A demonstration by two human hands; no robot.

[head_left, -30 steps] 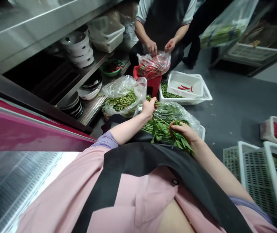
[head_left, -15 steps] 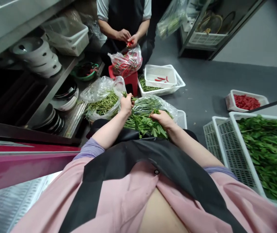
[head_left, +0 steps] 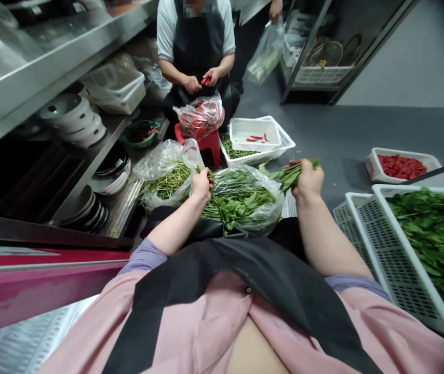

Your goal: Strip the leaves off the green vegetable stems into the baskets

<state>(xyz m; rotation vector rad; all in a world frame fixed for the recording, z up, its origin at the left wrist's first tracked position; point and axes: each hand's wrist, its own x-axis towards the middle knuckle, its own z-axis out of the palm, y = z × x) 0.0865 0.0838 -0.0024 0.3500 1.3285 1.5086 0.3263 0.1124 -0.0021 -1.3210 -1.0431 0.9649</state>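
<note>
My left hand (head_left: 201,186) grips green stems at the mouth of a clear plastic bag of leafy greens (head_left: 241,200) in front of me. My right hand (head_left: 307,181) is raised to the right of that bag and holds a leafy sprig (head_left: 287,175) by its stems. To the left, a second clear bag (head_left: 165,176) holds stripped green stems. Across from me, a co-worker's hands (head_left: 202,80) work at a red chili above a bag of chilies (head_left: 200,115) on a red stool (head_left: 206,145).
A white crate of leaves (head_left: 440,244) stands at my right, and a tray of red chilies (head_left: 401,167) lies on the grey floor. A white basket (head_left: 255,134) sits ahead. Steel shelves with stacked bowls (head_left: 69,117) run along the left.
My right hand has lifted out of the bag and moved right, carrying a leafy sprig. My left hand stays at the stems. The view has tilted slightly.
</note>
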